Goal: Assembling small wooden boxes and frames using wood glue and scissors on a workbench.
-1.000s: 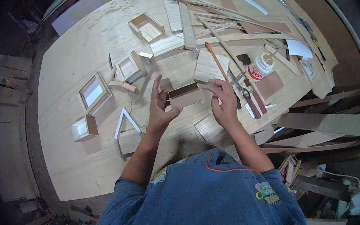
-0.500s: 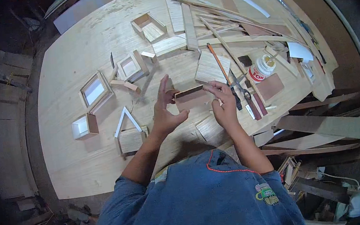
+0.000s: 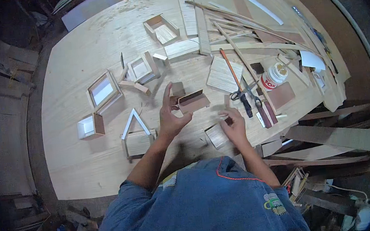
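At mid-table, the left hand [image 3: 170,117] pinches 1 small open wooden box [image 3: 192,101] at its left end, fingers partly spread; the right hand [image 3: 234,126], fingers curled, touches a wood block [image 3: 217,135] nearer; thin, light, probably fragile walls suit gripping the corners.

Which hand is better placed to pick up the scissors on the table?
Probably the right hand. The scissors lie just beyond it on its side, while the left hand is holding the small wooden box.
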